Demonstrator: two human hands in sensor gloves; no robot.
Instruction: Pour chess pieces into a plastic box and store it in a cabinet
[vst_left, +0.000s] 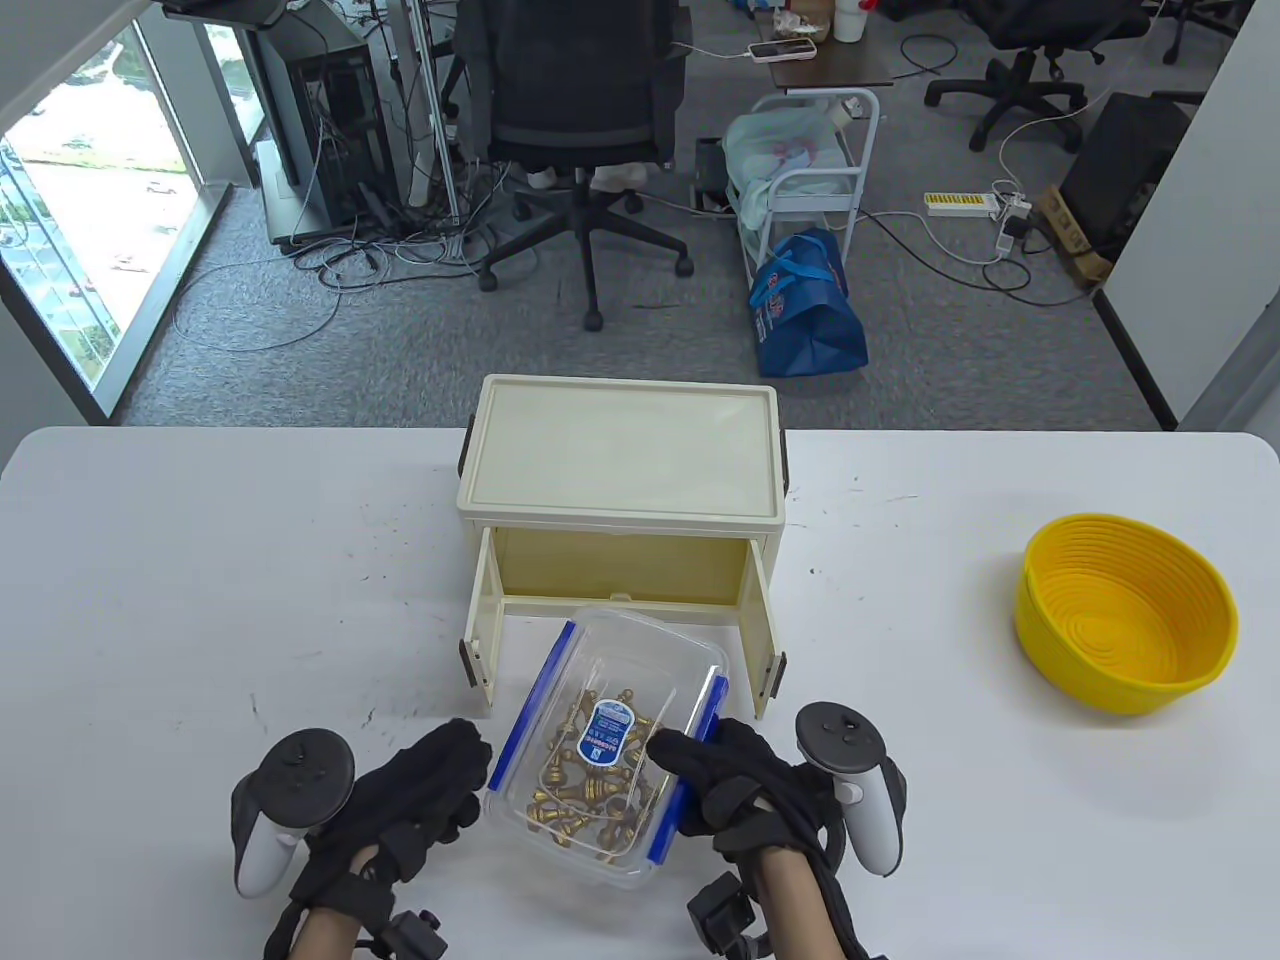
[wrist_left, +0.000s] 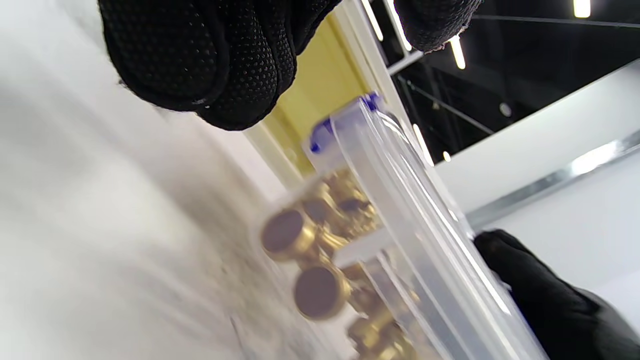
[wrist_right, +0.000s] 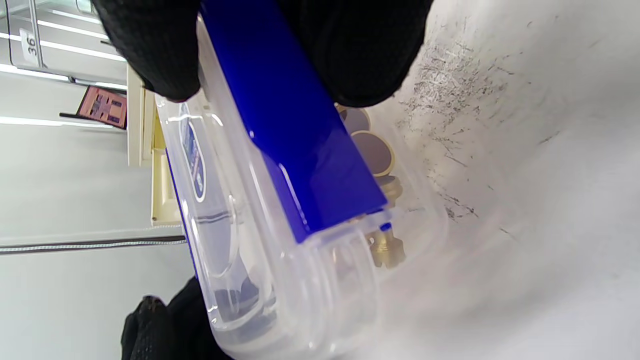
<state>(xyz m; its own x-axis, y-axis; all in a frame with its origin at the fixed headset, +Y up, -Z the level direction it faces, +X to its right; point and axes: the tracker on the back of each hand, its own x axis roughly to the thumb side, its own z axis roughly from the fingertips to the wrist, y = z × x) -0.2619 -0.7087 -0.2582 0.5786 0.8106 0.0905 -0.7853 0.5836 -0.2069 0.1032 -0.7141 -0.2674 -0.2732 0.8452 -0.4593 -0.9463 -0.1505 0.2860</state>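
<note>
A clear plastic box with blue side clasps and a closed lid holds several gold chess pieces. It sits tilted at an angle just in front of the cream cabinet, whose two doors stand open. My right hand grips the box's right side, thumb on the lid. In the right wrist view its fingers straddle the blue clasp. My left hand is beside the box's left clasp. In the left wrist view its fingers hang apart from the box.
A yellow ribbed bowl stands empty at the right of the white table. The open cabinet doors flank the box's far end. Office chairs and cables lie beyond the table's far edge.
</note>
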